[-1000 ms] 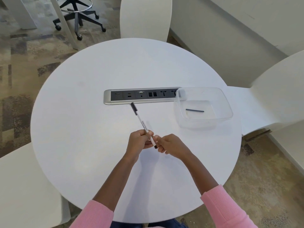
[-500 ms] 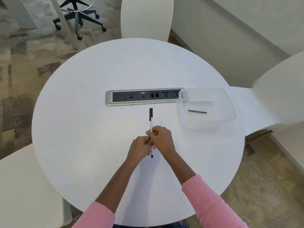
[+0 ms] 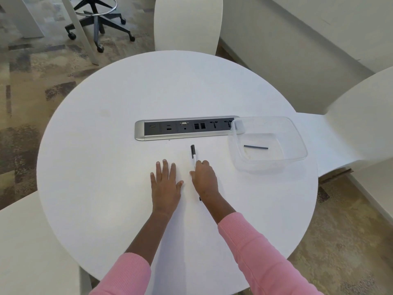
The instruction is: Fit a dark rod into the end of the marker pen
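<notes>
The white marker pen [image 3: 193,152] lies on the round white table [image 3: 102,171], its black cap pointing away from me. My right hand [image 3: 205,179] rests over the pen's middle with fingers curled on it. A dark tip of the pen shows below my wrist. To the left of the pen, my left hand [image 3: 165,184] lies flat on the table with fingers spread and nothing in it. One dark rod [image 3: 255,147] lies in the clear plastic container [image 3: 297,133] to the right, apart from both hands.
A silver and black socket panel [image 3: 182,127] is set in the table just beyond the pen, touching the container's left corner. White chairs stand at the far side [image 3: 187,24], right [image 3: 361,116] and near left [image 3: 25,241]. An office stool [image 3: 95,20] stands on the carpet.
Both hands held the pen above the table; now it is down on the table. My left hand has let go and moved left, flat on the surface. My right hand stays on the pen.
</notes>
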Motion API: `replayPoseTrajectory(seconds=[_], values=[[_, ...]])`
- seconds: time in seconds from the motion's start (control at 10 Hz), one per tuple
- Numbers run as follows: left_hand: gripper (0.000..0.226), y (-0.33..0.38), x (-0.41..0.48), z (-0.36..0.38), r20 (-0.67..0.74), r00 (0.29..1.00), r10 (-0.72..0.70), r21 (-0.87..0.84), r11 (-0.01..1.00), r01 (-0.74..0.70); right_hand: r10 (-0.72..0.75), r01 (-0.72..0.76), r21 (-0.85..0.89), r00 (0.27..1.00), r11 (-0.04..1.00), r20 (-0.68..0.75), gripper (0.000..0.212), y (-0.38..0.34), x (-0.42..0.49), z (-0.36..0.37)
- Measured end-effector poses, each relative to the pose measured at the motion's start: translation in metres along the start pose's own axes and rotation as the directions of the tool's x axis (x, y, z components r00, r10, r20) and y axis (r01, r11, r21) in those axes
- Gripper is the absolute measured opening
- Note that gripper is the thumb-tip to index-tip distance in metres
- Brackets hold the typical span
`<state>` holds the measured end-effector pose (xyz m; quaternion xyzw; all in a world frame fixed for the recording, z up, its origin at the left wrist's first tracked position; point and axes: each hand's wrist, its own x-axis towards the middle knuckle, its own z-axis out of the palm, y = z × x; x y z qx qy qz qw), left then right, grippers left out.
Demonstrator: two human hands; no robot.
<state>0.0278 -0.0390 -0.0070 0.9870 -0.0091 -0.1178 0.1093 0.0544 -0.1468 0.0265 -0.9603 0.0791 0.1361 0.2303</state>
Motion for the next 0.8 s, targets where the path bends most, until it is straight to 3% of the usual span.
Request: replayPoseTrajectory(seconds=[0.8], values=[[0.057,-0.005,0.003,0.019,0.006,1.000,0.026,-0.028,0.999,-0.026,0.026,-0.025,0.029,0.999,0.999,-0.018,0.031,0.003,0.000,0.010]])
